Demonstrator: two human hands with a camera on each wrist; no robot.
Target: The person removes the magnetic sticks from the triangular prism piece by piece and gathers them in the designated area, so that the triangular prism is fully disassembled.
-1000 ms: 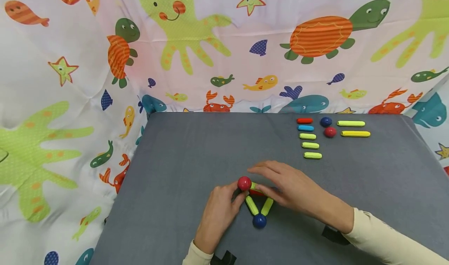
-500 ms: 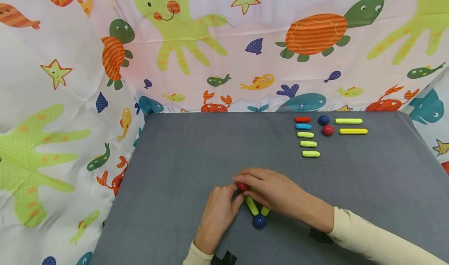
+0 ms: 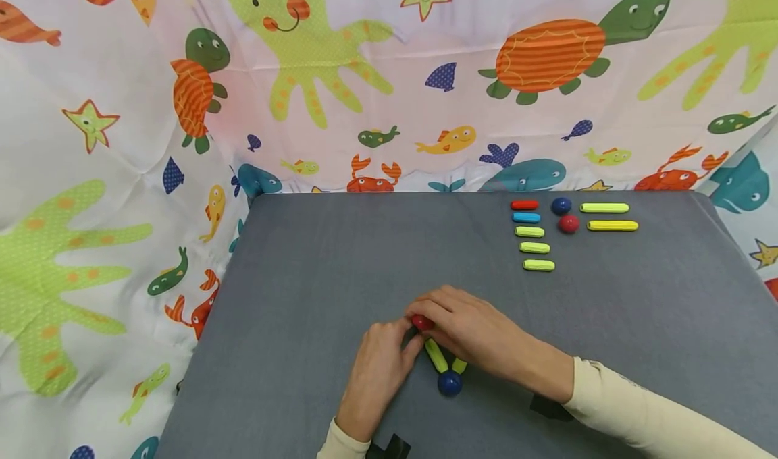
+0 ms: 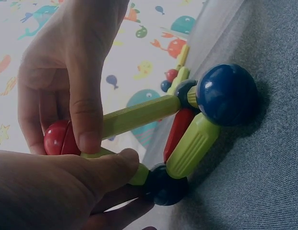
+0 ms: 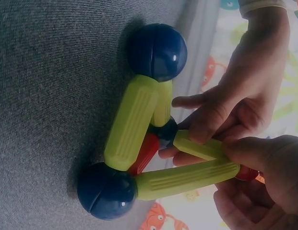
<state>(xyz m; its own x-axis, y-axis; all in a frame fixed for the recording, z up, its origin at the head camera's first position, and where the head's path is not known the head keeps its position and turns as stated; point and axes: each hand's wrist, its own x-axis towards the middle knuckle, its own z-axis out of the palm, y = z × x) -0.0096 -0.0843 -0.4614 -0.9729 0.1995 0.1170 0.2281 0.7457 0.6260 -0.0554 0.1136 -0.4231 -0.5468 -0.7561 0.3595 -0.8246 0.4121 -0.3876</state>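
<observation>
A magnetic stick-and-ball frame stands on the grey table. Its base has blue balls joined by two light green rods and a red rod. Two more green rods slant up to a red ball at the top. My left hand pinches one slanting green rod between thumb and fingers. From the other side my right hand grips the red ball and the upper end of the second slanting rod. In the head view my right hand hides much of the frame.
Farther back on the right lie a red rod, a blue rod, several short green rods, a blue ball, a red ball, a long green rod and a yellow rod. A sea-animal curtain hangs behind.
My right hand has moved left, from the frame's right side up to the red ball, and its fingers have closed around it. My left hand has kept its place.
</observation>
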